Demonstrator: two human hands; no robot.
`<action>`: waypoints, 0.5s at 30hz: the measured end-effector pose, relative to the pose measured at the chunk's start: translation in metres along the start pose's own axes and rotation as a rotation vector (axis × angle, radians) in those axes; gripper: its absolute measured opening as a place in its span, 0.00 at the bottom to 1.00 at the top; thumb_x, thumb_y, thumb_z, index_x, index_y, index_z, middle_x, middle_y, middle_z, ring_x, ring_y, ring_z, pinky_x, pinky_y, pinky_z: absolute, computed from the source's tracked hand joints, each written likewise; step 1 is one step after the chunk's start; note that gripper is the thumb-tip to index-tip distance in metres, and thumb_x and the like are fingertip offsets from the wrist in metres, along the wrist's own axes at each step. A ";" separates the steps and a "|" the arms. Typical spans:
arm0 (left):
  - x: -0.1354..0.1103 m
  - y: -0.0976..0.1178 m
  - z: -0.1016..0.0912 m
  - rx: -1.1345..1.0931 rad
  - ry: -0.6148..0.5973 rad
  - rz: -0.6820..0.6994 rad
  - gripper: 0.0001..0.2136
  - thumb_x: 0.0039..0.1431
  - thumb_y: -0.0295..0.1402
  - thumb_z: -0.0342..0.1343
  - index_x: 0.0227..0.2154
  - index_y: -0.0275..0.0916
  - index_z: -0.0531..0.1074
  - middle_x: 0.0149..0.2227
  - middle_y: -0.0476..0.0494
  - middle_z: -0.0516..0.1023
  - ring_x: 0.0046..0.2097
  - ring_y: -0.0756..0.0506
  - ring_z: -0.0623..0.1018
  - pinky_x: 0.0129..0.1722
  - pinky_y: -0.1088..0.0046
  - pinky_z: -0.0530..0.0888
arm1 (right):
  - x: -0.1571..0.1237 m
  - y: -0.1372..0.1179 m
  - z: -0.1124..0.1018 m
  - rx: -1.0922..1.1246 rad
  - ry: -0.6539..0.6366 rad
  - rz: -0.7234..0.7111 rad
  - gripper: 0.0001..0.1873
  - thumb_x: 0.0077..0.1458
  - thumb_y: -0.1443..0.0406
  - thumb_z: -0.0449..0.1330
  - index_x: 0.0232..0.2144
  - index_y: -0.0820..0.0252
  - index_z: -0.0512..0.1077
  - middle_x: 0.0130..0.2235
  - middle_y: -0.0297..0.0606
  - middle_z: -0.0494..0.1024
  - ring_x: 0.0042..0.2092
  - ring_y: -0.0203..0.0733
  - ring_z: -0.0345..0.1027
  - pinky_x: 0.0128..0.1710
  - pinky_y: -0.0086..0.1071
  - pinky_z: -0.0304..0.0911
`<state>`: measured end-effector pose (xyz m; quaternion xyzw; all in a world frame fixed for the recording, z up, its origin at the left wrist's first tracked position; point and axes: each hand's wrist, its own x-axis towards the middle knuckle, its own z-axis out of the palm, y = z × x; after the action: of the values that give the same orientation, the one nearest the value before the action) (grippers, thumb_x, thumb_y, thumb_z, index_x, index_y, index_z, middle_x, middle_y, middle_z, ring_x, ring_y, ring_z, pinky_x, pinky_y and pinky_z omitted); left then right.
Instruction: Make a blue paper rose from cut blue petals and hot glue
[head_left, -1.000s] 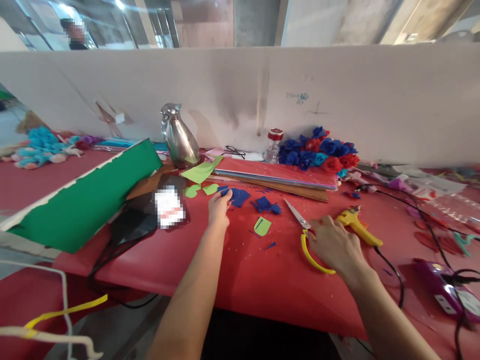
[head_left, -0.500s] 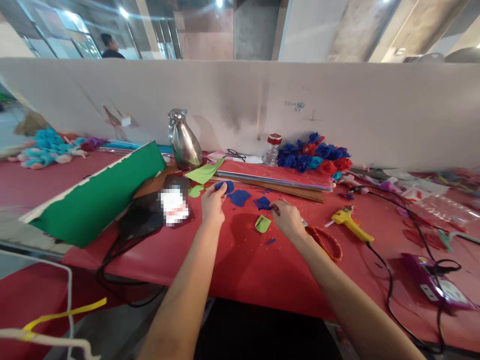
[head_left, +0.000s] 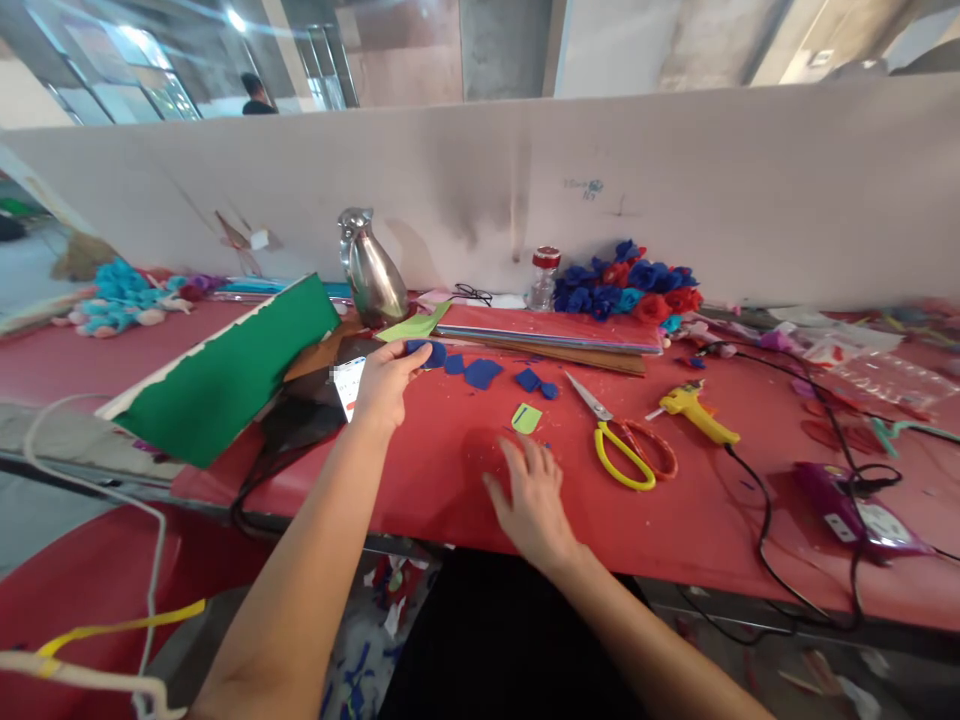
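My left hand [head_left: 384, 383] pinches a small blue paper piece [head_left: 426, 351] just above the red table [head_left: 465, 470], near a black bag. More blue paper cut-outs [head_left: 481, 373] lie to its right, with a further pair [head_left: 534, 381] beyond them. My right hand [head_left: 532, 495] lies flat on the red table with fingers spread, holding nothing, just below a light green paper scrap [head_left: 526, 418]. Yellow-handled scissors [head_left: 616, 447] lie to the right of that hand, apart from it.
A yellow glue gun [head_left: 694, 411] with a black cord lies right of the scissors. A purple power strip [head_left: 855, 515] sits far right. A metal jug [head_left: 371, 280], stacked sheets [head_left: 547, 335], paper flowers [head_left: 630, 290] and a green sheet [head_left: 225, 375] stand behind.
My right hand left the scissors, passed by the blue pieces, then drew back to lie flat near the table's front. My left hand lifted a blue piece slightly leftward.
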<state>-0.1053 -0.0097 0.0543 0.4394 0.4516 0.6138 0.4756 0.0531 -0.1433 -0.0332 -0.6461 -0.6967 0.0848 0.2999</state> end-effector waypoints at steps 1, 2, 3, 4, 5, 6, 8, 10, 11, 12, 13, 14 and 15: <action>-0.001 -0.003 -0.001 0.003 0.010 -0.011 0.12 0.33 0.35 0.68 0.23 0.36 0.76 0.25 0.47 0.76 0.29 0.51 0.73 0.31 0.75 0.68 | 0.003 0.009 -0.001 -0.054 0.016 0.065 0.24 0.58 0.61 0.51 0.55 0.66 0.62 0.57 0.58 0.62 0.58 0.62 0.53 0.52 0.58 0.52; -0.002 -0.006 -0.001 0.008 0.015 -0.021 0.12 0.33 0.35 0.68 0.23 0.36 0.75 0.25 0.47 0.76 0.29 0.51 0.73 0.31 0.75 0.68 | 0.006 0.013 0.000 -0.094 0.014 0.109 0.26 0.57 0.60 0.51 0.56 0.68 0.61 0.58 0.61 0.60 0.59 0.64 0.52 0.53 0.60 0.50; -0.002 -0.007 0.000 0.015 0.014 -0.027 0.12 0.33 0.35 0.68 0.23 0.36 0.75 0.24 0.48 0.76 0.28 0.51 0.73 0.31 0.75 0.68 | 0.009 0.013 0.003 -0.116 -0.007 0.128 0.28 0.57 0.59 0.52 0.57 0.70 0.60 0.59 0.62 0.59 0.60 0.65 0.50 0.54 0.60 0.48; -0.002 -0.008 0.002 0.023 0.006 -0.031 0.12 0.33 0.35 0.68 0.23 0.36 0.75 0.24 0.48 0.76 0.28 0.51 0.73 0.31 0.75 0.68 | 0.009 0.008 0.006 -0.117 -0.041 0.122 0.29 0.57 0.59 0.53 0.57 0.72 0.60 0.59 0.63 0.59 0.60 0.66 0.49 0.55 0.61 0.46; -0.003 -0.008 0.004 0.033 -0.006 -0.033 0.12 0.33 0.35 0.67 0.23 0.36 0.75 0.24 0.48 0.76 0.28 0.51 0.73 0.32 0.74 0.68 | 0.009 0.000 0.010 -0.096 -0.084 0.087 0.29 0.56 0.59 0.53 0.56 0.72 0.60 0.59 0.63 0.59 0.61 0.65 0.48 0.56 0.60 0.45; -0.003 -0.007 0.005 0.043 -0.022 -0.035 0.12 0.33 0.36 0.67 0.23 0.36 0.75 0.24 0.47 0.76 0.28 0.50 0.73 0.32 0.74 0.68 | 0.007 -0.012 0.015 -0.049 -0.140 0.018 0.29 0.56 0.60 0.54 0.56 0.72 0.61 0.59 0.62 0.60 0.62 0.62 0.49 0.58 0.57 0.45; -0.004 -0.005 0.006 0.064 -0.046 -0.041 0.13 0.33 0.36 0.67 0.24 0.35 0.76 0.24 0.47 0.76 0.29 0.49 0.73 0.33 0.73 0.68 | 0.002 -0.036 0.022 0.135 -0.298 -0.259 0.26 0.56 0.60 0.54 0.55 0.66 0.63 0.58 0.54 0.64 0.61 0.53 0.54 0.59 0.47 0.50; -0.004 -0.004 0.003 0.091 -0.049 -0.044 0.14 0.33 0.37 0.67 0.24 0.36 0.76 0.24 0.46 0.76 0.29 0.49 0.73 0.33 0.73 0.68 | 0.001 -0.053 0.024 0.310 -0.399 -0.506 0.21 0.57 0.60 0.55 0.52 0.59 0.67 0.56 0.45 0.68 0.59 0.44 0.57 0.57 0.36 0.55; -0.003 -0.004 0.001 0.105 -0.041 -0.044 0.14 0.34 0.38 0.67 0.25 0.36 0.76 0.24 0.46 0.77 0.29 0.49 0.73 0.33 0.72 0.68 | 0.004 -0.055 0.023 0.346 -0.389 -0.558 0.19 0.56 0.60 0.55 0.50 0.58 0.69 0.55 0.44 0.69 0.58 0.42 0.58 0.56 0.35 0.55; -0.003 -0.005 -0.001 0.116 -0.030 -0.046 0.14 0.34 0.38 0.67 0.25 0.36 0.76 0.25 0.46 0.77 0.29 0.49 0.73 0.34 0.72 0.68 | 0.010 -0.052 0.021 0.349 -0.349 -0.559 0.17 0.56 0.62 0.55 0.48 0.58 0.70 0.53 0.43 0.70 0.57 0.43 0.59 0.56 0.35 0.56; -0.002 -0.007 -0.003 0.123 -0.018 -0.048 0.14 0.34 0.39 0.67 0.26 0.36 0.76 0.25 0.47 0.77 0.29 0.49 0.73 0.34 0.72 0.68 | 0.019 -0.045 0.018 0.322 -0.301 -0.522 0.16 0.55 0.65 0.55 0.46 0.59 0.72 0.52 0.44 0.71 0.56 0.44 0.60 0.55 0.36 0.56; -0.002 -0.010 -0.004 0.125 -0.011 -0.055 0.14 0.34 0.38 0.67 0.26 0.36 0.76 0.25 0.47 0.77 0.30 0.49 0.73 0.34 0.72 0.67 | 0.031 -0.034 0.014 0.282 -0.253 -0.453 0.14 0.54 0.68 0.54 0.43 0.60 0.74 0.50 0.45 0.73 0.53 0.44 0.63 0.53 0.36 0.57; -0.001 -0.013 -0.004 0.125 -0.010 -0.066 0.14 0.34 0.38 0.67 0.26 0.36 0.76 0.25 0.47 0.77 0.30 0.48 0.74 0.35 0.72 0.67 | 0.046 -0.020 0.010 0.242 -0.223 -0.383 0.13 0.54 0.70 0.53 0.38 0.61 0.75 0.44 0.44 0.76 0.48 0.43 0.67 0.51 0.35 0.59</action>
<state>-0.1065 -0.0099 0.0405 0.4562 0.5008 0.5662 0.4695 0.0314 -0.1001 -0.0167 -0.4482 -0.8201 0.1800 0.3069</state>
